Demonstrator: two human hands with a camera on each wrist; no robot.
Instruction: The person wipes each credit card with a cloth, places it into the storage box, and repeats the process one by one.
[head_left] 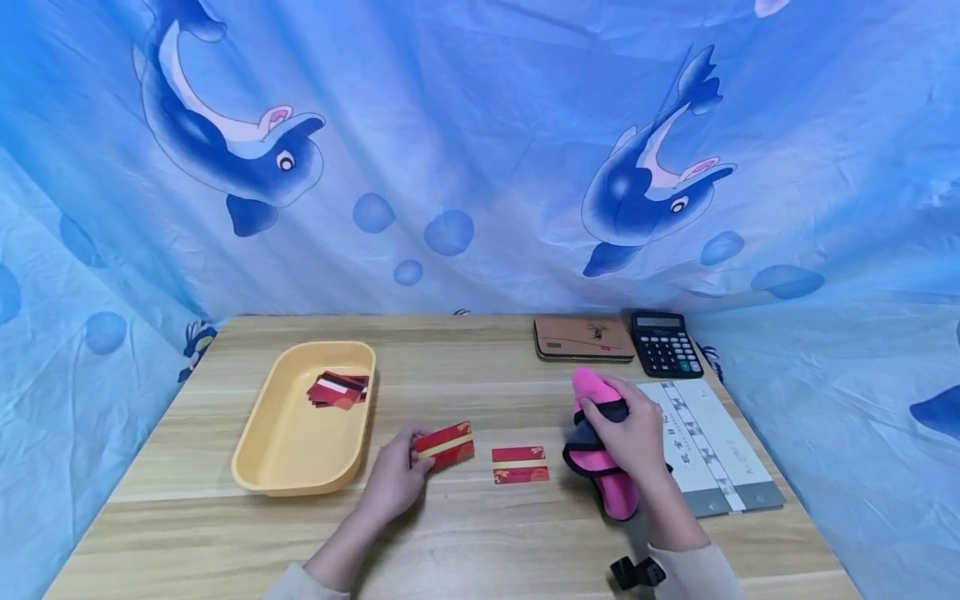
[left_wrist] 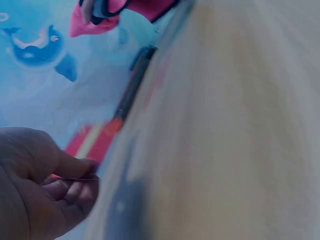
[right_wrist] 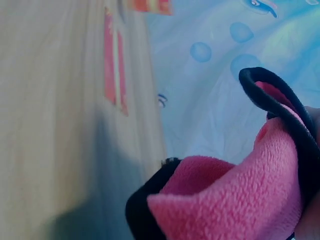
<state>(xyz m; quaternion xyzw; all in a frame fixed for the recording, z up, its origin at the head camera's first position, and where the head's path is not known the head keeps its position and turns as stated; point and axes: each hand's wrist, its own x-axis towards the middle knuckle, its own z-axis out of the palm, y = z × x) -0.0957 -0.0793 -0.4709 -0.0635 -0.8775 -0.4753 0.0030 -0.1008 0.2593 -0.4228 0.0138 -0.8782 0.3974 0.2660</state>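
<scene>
My left hand (head_left: 396,477) pinches a red card with a gold stripe (head_left: 447,445) between thumb and fingers, tilted just above the table. In the left wrist view the same card (left_wrist: 92,142) juts out past the thumb. A second red and gold card (head_left: 521,464) lies flat on the table between my hands. My right hand (head_left: 632,425) grips a bunched cloth (head_left: 617,492), pink and fleecy on one side, with dark grey parts and black edging. In the right wrist view its fleecy side (right_wrist: 235,200) fills the lower right, and most of the hand is hidden.
A yellow tray (head_left: 300,483) at left contains several red cards (head_left: 339,390). At the back right are a brown wallet (head_left: 585,340) and a black calculator (head_left: 666,345). A white and grey book (head_left: 720,450) lies beside my right hand. Blue dolphin curtains (head_left: 480,167) surround the table.
</scene>
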